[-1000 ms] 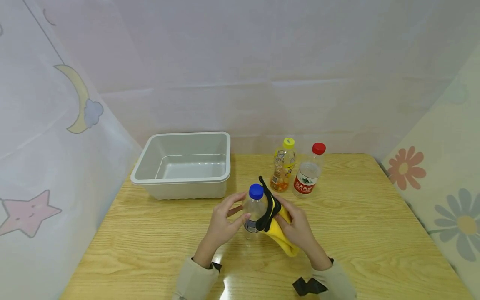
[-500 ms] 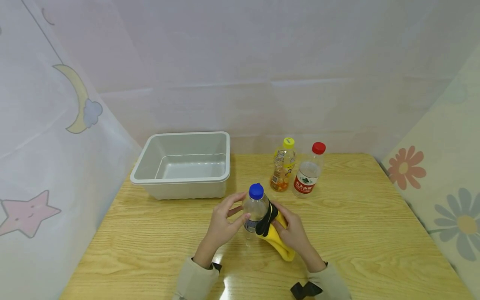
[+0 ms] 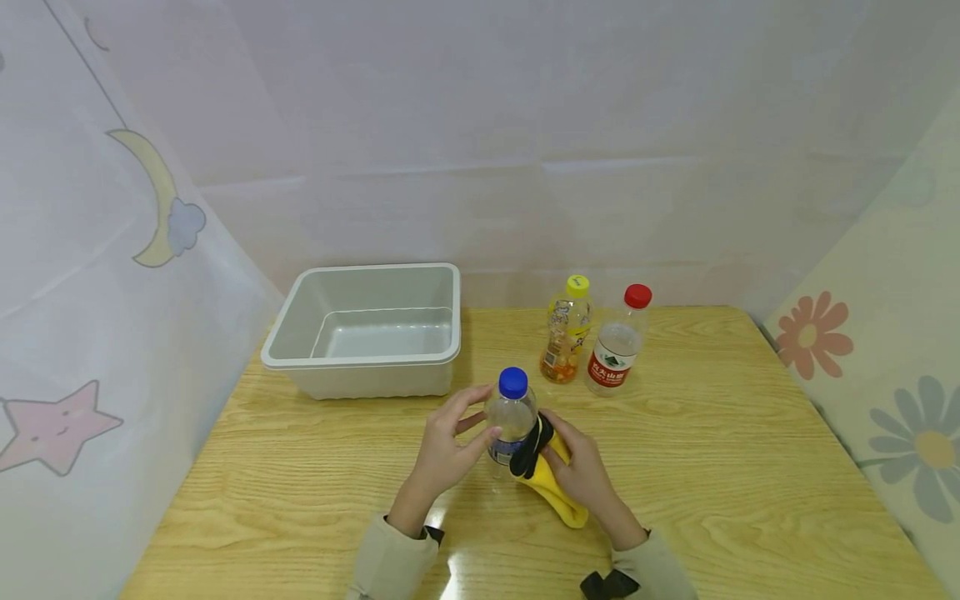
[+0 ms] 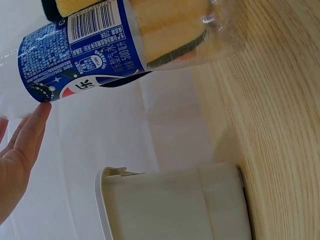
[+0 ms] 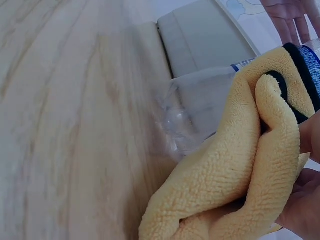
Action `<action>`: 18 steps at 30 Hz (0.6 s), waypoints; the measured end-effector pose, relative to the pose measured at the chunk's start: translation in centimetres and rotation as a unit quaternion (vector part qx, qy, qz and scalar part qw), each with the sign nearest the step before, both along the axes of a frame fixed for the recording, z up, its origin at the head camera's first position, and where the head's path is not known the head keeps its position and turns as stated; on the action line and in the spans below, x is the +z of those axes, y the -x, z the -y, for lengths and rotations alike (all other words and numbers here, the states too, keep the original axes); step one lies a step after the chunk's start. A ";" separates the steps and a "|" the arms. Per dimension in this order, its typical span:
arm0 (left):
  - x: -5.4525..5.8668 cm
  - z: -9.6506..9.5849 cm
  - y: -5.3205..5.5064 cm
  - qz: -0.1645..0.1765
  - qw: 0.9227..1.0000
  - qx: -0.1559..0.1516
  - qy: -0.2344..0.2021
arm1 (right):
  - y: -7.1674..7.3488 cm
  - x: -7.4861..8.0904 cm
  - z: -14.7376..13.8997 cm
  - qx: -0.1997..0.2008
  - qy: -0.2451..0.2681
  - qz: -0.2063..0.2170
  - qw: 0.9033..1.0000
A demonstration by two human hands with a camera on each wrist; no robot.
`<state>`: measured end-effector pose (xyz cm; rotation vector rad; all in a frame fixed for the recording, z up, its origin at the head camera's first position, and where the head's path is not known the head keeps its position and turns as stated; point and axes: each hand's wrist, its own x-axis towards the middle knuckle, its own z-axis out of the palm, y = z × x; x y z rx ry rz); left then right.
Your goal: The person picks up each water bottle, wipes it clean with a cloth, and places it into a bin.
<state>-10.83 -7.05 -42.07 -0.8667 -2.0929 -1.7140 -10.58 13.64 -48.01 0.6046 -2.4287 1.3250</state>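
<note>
A clear plastic bottle with a blue cap and blue label stands upright on the wooden table. My left hand holds it from the left, thumb and fingers at its upper part. In the left wrist view, a fingertip touches the edge of the label. My right hand grips a folded yellow cloth with black edging and presses it against the bottle's right side. Close up in the right wrist view, the fluffy cloth hides part of the bottle and the right fingers.
A grey plastic bin stands at the back left. Behind the right hand are a yellow-capped bottle with orange bits at its bottom and a red-capped bottle. Printed fabric hangs behind the table.
My right hand has slid the cloth down the bottle's right side, slightly towards me. The cloth's black edge no longer sticks up beside the cap. My left hand and the bottle stay put.
</note>
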 end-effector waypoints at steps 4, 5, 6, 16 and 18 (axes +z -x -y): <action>0.0 -0.1 0.0 -0.006 1.000 0.004 -0.002 | 0.0 -0.3 0.0 -0.002 -0.019 -0.016 1.000; -0.1 -0.1 0.0 -0.010 1.000 0.005 -0.002 | -0.1 -0.3 0.0 -0.002 -0.022 -0.015 1.000; -0.1 -0.1 0.0 -0.012 1.000 0.005 -0.003 | -0.1 -0.3 0.1 -0.003 -0.023 -0.013 1.000; -0.3 -1.1 -0.4 -0.002 0.998 0.055 0.002 | -0.5 -0.1 -0.1 -0.002 -0.024 -0.026 0.999; -0.1 -1.4 -0.5 0.001 0.998 0.065 -0.002 | -0.6 -0.1 -0.1 0.001 -0.025 -0.030 0.999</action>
